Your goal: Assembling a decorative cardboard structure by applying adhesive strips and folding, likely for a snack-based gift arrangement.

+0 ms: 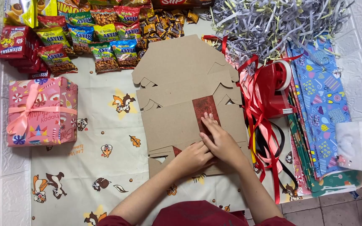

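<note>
Seen from above, a wrapped pink gift box tied with a pink ribbon bow sits at the far left on a cream cloth printed with cartoon chipmunks, below rows of red and green snack packets laid out along the top edge. At the centre lies a stack of flattened brown cardboard boxes, fanned so that each overlaps the next, the nearest one bearing a dark red patterned panel. The person's left hand rests flat on the lower part of the nearest cardboard sheet, its fingers held together and tucked partly under the other hand, so their tips cannot be seen. The right hand lies just beside and over it, fingers extended and pressed together, the tips pushing down on the lower edge of the red panel. To the right, loose red ribbon trails over the cardboard's edge beside a red tape dispenser, with a heap of grey shredded paper above. Sheets of blue patterned wrapping paper lie fanned further right, and a white block rests at the far edge.
</note>
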